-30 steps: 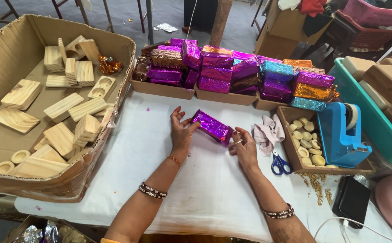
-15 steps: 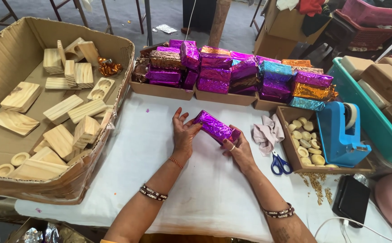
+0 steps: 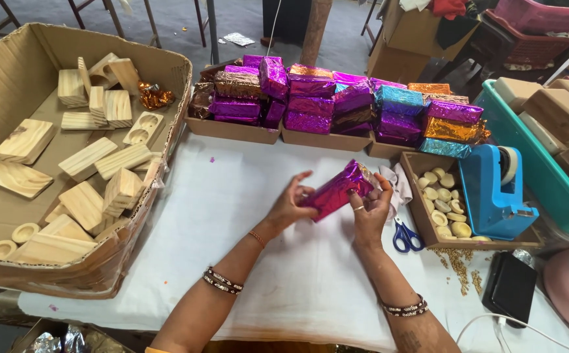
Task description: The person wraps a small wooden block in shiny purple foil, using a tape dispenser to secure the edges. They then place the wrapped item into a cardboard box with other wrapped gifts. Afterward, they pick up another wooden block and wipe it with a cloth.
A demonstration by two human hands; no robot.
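Foil on the purple wrapped block [image 3: 334,193] looked thin and shiny, so it could have torn or come loose if the fingers pinched it too hard at the end. The block was lifted off the white surface [image 3: 232,216], tilted with its far end higher, so it could also have slipped and dropped if one grip went soft. It could have bumped the scissors [image 3: 404,236], which lay on the surface just to the right of the block. The left hand [image 3: 289,204] was curled partly shut under the low end of the block, with the thumb and fingers touching the foil. The right hand [image 3: 371,210] was closed around the high end of the block, fingertips pressing on the crinkled foil there. The block sat between both hands, above the middle of the surface. Past the block, at the far edge of the surface, stood trays of wrapped blocks [image 3: 337,104] in purple, blue and orange. Left of the block was a big cardboard box [image 3: 10,78] of bare wooden pieces [image 3: 88,157]. Right of the block, past the scissors, stood a blue tape dispenser [image 3: 493,189].
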